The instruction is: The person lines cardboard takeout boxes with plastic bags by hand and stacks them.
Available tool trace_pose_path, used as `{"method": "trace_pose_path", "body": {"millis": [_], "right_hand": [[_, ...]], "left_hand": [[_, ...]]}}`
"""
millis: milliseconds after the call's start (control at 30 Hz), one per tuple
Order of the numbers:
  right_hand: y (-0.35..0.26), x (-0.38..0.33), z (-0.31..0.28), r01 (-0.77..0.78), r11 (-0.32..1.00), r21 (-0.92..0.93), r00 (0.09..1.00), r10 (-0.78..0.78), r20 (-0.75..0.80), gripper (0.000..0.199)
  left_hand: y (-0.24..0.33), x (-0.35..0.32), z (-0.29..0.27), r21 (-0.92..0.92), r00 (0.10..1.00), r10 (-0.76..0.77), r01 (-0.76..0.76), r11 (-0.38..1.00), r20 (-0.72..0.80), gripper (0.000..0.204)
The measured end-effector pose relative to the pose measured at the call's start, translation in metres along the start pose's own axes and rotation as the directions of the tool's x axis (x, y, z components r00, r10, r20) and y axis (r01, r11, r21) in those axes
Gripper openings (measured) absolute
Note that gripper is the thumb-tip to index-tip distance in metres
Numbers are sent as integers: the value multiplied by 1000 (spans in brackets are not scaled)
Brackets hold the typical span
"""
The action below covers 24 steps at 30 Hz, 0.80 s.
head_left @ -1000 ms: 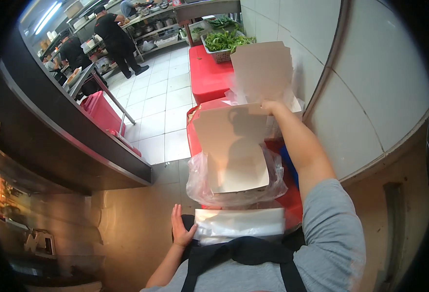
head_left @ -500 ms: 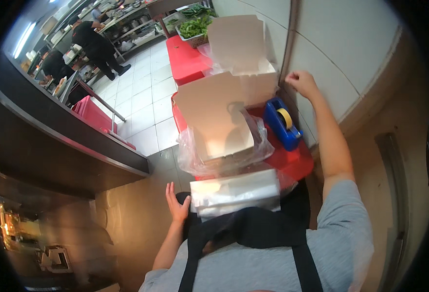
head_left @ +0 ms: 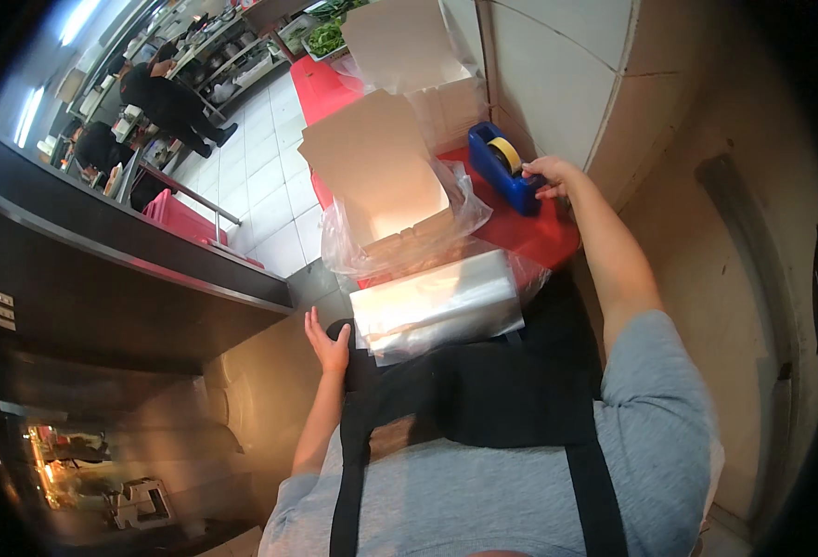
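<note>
At far left, behind a dark panel (head_left: pixel 103 278), at least two co-workers (head_left: pixel 160 97) in black were in view, hands hard to make out; one pink tub (head_left: pixel 184 218) was partly hidden. Your left hand (head_left: pixel 328 349) was spread open, empty, just beside one stack of clear plastic sheets (head_left: pixel 437 304), uncountable from above. One batch of greens (head_left: pixel 326 38) was cut off by the upper edge. Two open cardboard boxes were counted: the front box (head_left: pixel 372 139), in clear plastic, and the rear box (head_left: pixel 399 46), also cut off. One blue tape dispenser (head_left: pixel 492 167), holding one yellow roll (head_left: pixel 504 156), sat right of the front box. Your right hand (head_left: pixel 555 174), fingers half-curled, was at its near end; whether it held tape could not be told.
</note>
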State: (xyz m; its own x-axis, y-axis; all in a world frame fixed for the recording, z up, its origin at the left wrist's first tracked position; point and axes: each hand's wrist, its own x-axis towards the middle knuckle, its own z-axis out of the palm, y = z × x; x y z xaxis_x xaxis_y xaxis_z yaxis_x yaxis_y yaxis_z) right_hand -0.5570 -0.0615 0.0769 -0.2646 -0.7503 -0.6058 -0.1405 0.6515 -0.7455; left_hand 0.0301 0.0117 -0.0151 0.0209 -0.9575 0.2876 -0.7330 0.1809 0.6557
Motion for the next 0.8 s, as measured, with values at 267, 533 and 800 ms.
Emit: {"method": "trace_pose_path", "body": {"millis": [267,533,800], "right_hand": [[58,-28,-7,222,751,621,914,-382,136,25],[71,-26,-3,212,743,635,930,-352,102,45],[77,8,10,370,923,-111,894,-386,-228,19]], "left_hand": [[-3,-1,2,57,998,39,-42,997,41,84],[-7,-1,1,98,994,-6,-5,995,106,85],[-7,-1,3,99,996,39,-47,994,82,84]]}}
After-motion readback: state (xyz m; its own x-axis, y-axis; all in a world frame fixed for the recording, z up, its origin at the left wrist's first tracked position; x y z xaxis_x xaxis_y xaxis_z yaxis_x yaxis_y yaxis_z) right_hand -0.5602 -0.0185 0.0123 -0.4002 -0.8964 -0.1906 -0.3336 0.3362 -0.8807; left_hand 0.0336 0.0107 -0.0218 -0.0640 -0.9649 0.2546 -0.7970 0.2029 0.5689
